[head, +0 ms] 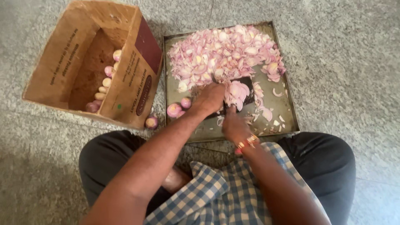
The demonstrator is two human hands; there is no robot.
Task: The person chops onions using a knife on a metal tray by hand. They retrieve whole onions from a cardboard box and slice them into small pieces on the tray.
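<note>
Nearest, the right hand (235, 125) grips a dark blade (246, 93) loaded with onion slices (236, 92); the left hand (210, 98) presses closed on the slices beside it, over a square metal tray (287, 121). Three peeled onions (174, 110) lie left of the tray. Farther off, one brown cardboard box (137, 71) with a maroon label holds about seven more.

Single head-worn view, looking steeply down, close over lap and metal tray (291, 109) (floor level)
</note>
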